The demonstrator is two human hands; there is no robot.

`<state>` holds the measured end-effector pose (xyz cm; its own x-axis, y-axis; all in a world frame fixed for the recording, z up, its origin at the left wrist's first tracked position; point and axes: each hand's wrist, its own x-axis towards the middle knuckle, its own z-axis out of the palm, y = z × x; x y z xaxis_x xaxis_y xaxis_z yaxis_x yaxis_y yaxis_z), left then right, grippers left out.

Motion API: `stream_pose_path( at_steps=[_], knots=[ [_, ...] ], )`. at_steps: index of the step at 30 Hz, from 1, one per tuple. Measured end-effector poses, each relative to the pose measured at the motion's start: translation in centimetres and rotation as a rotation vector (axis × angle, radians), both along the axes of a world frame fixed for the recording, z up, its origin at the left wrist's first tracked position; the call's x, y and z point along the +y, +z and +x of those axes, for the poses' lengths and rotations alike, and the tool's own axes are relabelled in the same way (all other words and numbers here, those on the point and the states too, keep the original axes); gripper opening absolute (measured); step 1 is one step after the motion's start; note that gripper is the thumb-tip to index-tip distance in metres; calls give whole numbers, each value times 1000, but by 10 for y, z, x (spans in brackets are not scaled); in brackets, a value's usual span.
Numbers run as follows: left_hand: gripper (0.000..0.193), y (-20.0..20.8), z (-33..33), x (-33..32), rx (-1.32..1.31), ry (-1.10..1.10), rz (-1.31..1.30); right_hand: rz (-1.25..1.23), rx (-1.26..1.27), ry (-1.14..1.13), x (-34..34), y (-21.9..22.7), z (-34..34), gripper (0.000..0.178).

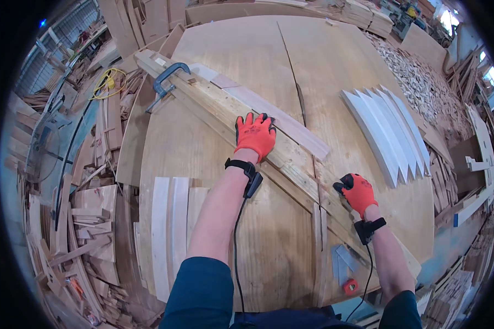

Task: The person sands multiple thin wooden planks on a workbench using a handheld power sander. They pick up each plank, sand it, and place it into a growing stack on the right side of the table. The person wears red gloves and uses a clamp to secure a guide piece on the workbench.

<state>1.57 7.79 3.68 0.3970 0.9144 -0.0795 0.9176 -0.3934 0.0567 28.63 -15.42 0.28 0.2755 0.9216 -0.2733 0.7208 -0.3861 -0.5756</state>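
A long wooden beam (214,107) runs diagonally across the plywood tabletop (241,49), with a blue C-clamp (162,82) on its far left end. Along the beam's far side lies a pale wood strip (299,131). My left hand (256,135), in a red glove with black fingertips, rests flat on the beam and the strip's near edge, fingers spread. Farther right, my right hand (359,193), gloved alike, is curled closed just above the beam's near right part. Whatever is in its fingers, if anything, is hidden.
Pale strips with pointed ends (387,137) lie side by side at the right. More pale strips (170,230) lie at the left. A red tape measure (350,285) sits by the near edge. Wood offcuts (93,219) crowd the floor. Cords (237,241) hang from both wristbands.
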Motion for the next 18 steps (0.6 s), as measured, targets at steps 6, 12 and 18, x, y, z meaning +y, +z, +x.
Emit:
stream_pose_path(
  at_steps=[6, 12, 18],
  knots=[
    [52, -2, 15, 68, 20, 17, -27, -37, -29, -14, 71, -1, 15, 30],
    [52, -6, 30, 109, 0, -6, -6, 3, -50, -52, 104, -15, 29, 28],
    [50, -8, 23, 110, -6, -63, 115, -15, -74, -20, 112, -2, 24, 32]
  ],
)
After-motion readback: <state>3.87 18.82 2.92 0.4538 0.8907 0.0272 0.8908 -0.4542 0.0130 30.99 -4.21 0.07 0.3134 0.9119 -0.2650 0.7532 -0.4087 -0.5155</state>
